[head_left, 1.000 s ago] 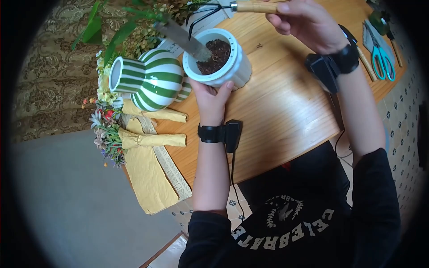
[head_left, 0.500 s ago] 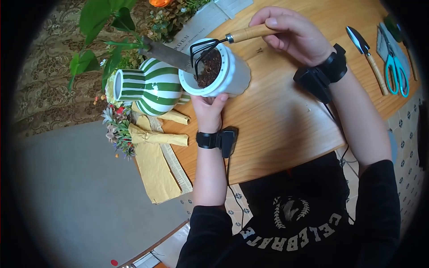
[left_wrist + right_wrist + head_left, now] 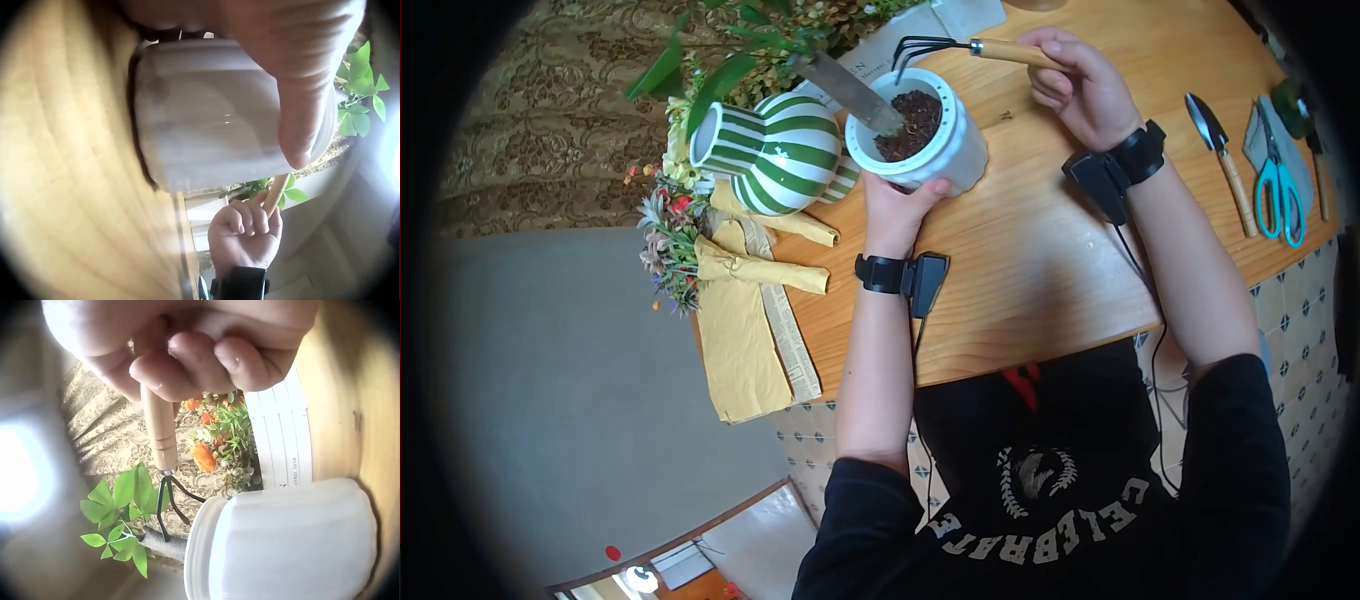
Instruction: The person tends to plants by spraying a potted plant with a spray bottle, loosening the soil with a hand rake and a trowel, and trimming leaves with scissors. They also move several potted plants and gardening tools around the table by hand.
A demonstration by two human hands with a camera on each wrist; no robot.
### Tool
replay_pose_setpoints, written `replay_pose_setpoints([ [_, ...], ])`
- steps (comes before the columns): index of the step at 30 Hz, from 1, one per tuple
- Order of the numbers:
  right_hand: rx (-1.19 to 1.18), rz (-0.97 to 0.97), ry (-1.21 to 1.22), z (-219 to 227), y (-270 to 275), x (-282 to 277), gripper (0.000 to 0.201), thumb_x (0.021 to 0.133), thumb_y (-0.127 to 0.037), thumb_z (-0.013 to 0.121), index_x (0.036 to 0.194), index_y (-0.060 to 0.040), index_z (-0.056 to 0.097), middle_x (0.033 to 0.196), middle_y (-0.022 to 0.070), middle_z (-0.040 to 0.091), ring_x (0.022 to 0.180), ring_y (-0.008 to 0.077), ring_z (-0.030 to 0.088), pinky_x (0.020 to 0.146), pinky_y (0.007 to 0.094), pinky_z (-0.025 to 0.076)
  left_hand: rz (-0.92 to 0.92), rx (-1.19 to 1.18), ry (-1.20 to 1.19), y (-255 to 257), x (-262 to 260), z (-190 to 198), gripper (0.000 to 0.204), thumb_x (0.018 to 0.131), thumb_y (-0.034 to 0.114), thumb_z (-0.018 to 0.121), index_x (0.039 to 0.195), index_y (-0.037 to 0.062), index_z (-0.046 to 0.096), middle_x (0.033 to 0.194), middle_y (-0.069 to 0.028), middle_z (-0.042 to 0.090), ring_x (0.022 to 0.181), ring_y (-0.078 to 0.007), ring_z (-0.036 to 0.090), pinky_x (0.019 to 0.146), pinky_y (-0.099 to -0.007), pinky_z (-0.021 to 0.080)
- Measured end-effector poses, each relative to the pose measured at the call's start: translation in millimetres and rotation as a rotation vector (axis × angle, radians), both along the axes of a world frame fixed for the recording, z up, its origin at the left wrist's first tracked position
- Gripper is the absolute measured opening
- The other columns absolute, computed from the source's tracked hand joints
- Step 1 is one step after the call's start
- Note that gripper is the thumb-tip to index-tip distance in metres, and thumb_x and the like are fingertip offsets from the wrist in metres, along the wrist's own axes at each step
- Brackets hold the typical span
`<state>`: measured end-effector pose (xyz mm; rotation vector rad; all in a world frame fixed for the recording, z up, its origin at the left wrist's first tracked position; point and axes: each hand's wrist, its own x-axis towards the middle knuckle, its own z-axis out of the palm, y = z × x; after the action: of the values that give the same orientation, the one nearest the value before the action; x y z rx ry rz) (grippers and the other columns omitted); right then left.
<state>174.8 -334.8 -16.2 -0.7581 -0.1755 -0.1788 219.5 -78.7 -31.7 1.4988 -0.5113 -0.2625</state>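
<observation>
My left hand (image 3: 893, 217) holds the near side of a white flower pot (image 3: 966, 163), its thumb lying along the outer wall. Dark soil (image 3: 915, 128) fills the pot, and a thick-stemmed plant (image 3: 848, 90) leans out of it to the left. In my right hand (image 3: 1092, 92) is the wooden handle of a small hand rake (image 3: 1005, 51), gripped near its end. The rake's black tines (image 3: 170, 500) hover around the pot's far rim, above the soil. The right wrist view shows the fingers curled about the handle.
A green-and-white striped vase (image 3: 792, 160) stands left of the pot. Paper-wrapped flowers (image 3: 750, 270) lie near the table's left edge. On the right are a small trowel (image 3: 1222, 150) and turquoise-handled scissors (image 3: 1280, 205). A white box (image 3: 281, 431) with flowers is behind.
Half a second ago the rake's tines were down over the soil; now they are raised toward the far rim. The left hand keeps its hold on the pot. The head view has shifted.
</observation>
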Motion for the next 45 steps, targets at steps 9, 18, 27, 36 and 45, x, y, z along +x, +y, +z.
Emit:
replay_pose_setpoints([
  [9, 0.038, -0.031, -0.042, 1.8, -6.5, -1.2, 0.026, 0.090, -0.017, 0.047, 0.104, 0.0021, 0.055, 0.059, -0.0039, 0.038, 0.053, 0.0059, 0.035, 0.051, 0.0218, 0.029, 0.126, 0.005, -0.059, -25.9, 1.7, -3.6, 0.086, 0.062, 0.013, 0.084, 0.130, 0.0014, 0.031, 0.124, -0.0103, 0.050, 0.114, -0.0197, 0.049, 0.099, -0.0343, 0.039],
  [18, -0.004, -0.010, -0.110, 12.4, -9.4, -3.9, 0.025, 0.090, -0.021, 0.047, 0.102, -0.0014, 0.055, 0.057, -0.0027, 0.038, 0.052, 0.0081, 0.032, 0.051, 0.0238, 0.027, 0.094, -0.132, -0.025, -22.7, 6.3, -5.6, 0.103, 0.062, 0.016, 0.083, 0.139, 0.0008, 0.017, 0.136, -0.0139, 0.038, 0.127, -0.0234, 0.038, 0.107, -0.0367, 0.030],
  [27, -0.080, -0.025, -0.114, 15.7, 0.3, -6.5, 0.028, 0.091, -0.023, 0.047, 0.109, -0.0034, 0.055, 0.060, -0.0017, 0.042, 0.056, 0.0083, 0.034, 0.054, 0.0242, 0.027, 0.102, -0.198, -0.074, -20.5, 12.0, -8.1, 0.101, 0.063, 0.016, 0.084, 0.139, -0.0003, 0.019, 0.137, -0.0145, 0.036, 0.128, -0.0237, 0.036, 0.107, -0.0365, 0.030],
  [36, -0.314, -0.066, -0.081, 17.1, 3.6, -9.2, 0.031, 0.091, -0.025, 0.048, 0.108, -0.0004, 0.055, 0.061, -0.0006, 0.045, 0.056, 0.0089, 0.036, 0.054, 0.0247, 0.028, 0.121, -0.220, -0.065, -22.4, 10.2, -6.8, 0.102, 0.061, 0.016, 0.085, 0.138, -0.0012, 0.021, 0.135, -0.0152, 0.038, 0.127, -0.0235, 0.038, 0.106, -0.0361, 0.032],
  [45, -0.228, -0.060, -0.116, 16.7, 10.3, -7.9, 0.036, 0.091, -0.027, 0.047, 0.114, -0.0002, 0.055, 0.064, 0.0010, 0.048, 0.059, 0.0106, 0.039, 0.057, 0.0260, 0.031, 0.166, -0.168, -0.113, -22.9, 11.7, -13.0, 0.104, 0.061, 0.024, 0.086, 0.138, -0.0010, 0.022, 0.135, -0.0175, 0.039, 0.127, -0.0260, 0.038, 0.105, -0.0376, 0.034],
])
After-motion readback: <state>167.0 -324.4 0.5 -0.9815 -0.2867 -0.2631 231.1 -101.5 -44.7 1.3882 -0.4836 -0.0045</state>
